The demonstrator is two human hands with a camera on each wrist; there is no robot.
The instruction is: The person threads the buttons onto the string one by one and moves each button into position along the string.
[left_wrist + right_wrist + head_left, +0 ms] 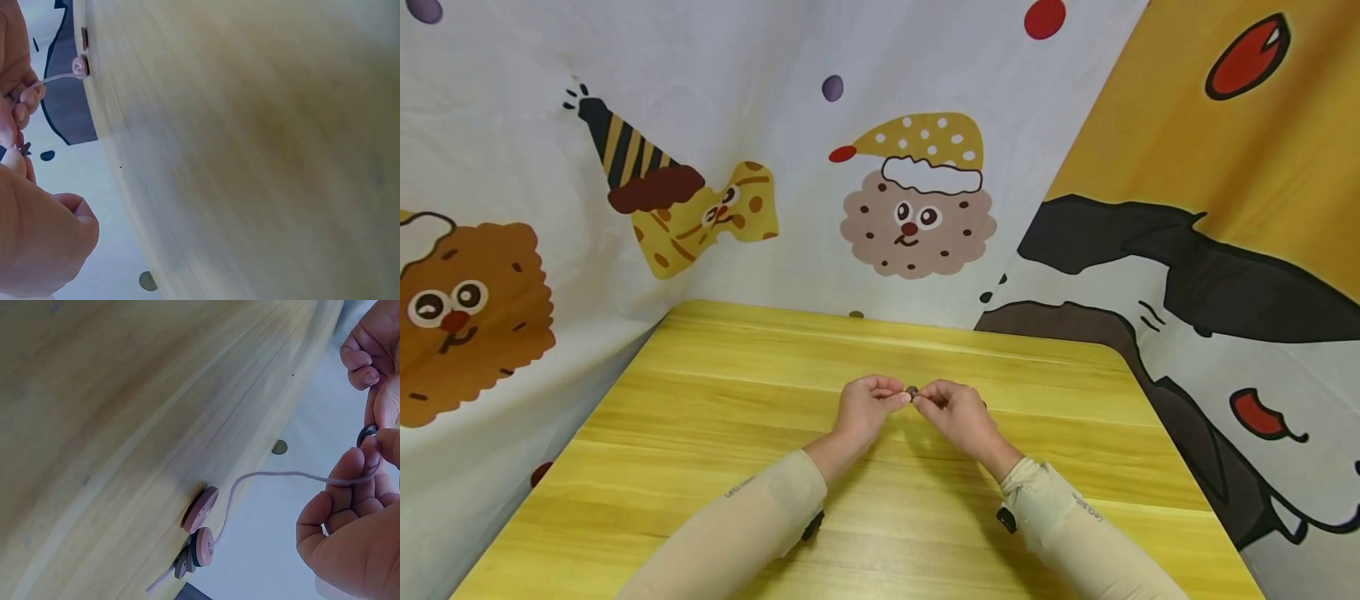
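Observation:
In the head view, my left hand (859, 414) and right hand (962, 419) meet fingertip to fingertip over the table. Between them is a small dark button (912, 392), pinched by the left thumb and fingers. The right wrist view gives that dark button (364, 434) edge-on at the fingertips. A pale pinkish string (281, 474) runs over the fingers of my right hand (353, 550), whose thumb and finger pinch it beside the button. Lower down, the string leads to a pink button (204, 545) and darker ones behind it; another pink button (202, 509) leans near them.
Hands and buttons are above a wood-grain table (715, 417). Behind its far edge hangs a white cloth (805, 250) with cartoon prints. The string's tail (157, 582) trails over the wood past the buttons.

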